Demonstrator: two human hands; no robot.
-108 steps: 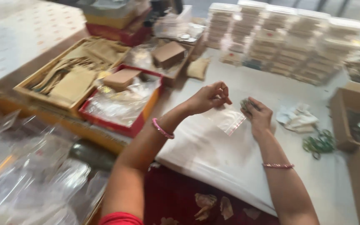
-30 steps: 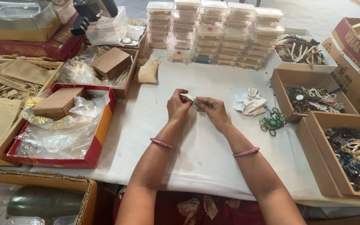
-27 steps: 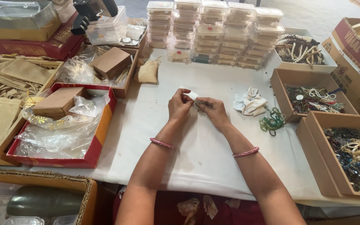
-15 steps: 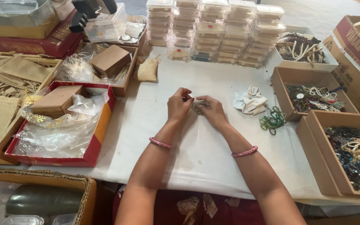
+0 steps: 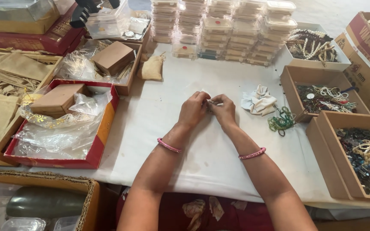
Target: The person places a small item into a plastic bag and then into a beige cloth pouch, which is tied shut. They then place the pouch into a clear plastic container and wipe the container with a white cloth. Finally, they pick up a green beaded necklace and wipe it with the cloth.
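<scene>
My left hand [image 5: 193, 110] and my right hand [image 5: 224, 110] meet above the middle of the white-covered table [image 5: 159, 115]. Together they pinch a small clear plastic bag [image 5: 207, 95] with a dark beaded piece inside it, mostly hidden by the fingers. Only a pale corner of the bag shows above my fingertips. Each wrist wears a pink bangle.
A crumpled white cloth [image 5: 258, 99] and green beads [image 5: 281, 121] lie right of my hands. Brown boxes of beaded jewellery [image 5: 360, 154] line the right side. Stacks of clear plastic boxes [image 5: 223, 30] stand at the back. A red tray with plastic bags [image 5: 61, 128] and cloth pouches [image 5: 5, 85] sit left.
My hands have drawn closer together and shifted slightly right, closing over the small bag. Earlier the bag hung open between them with the beaded piece in my right hand.
</scene>
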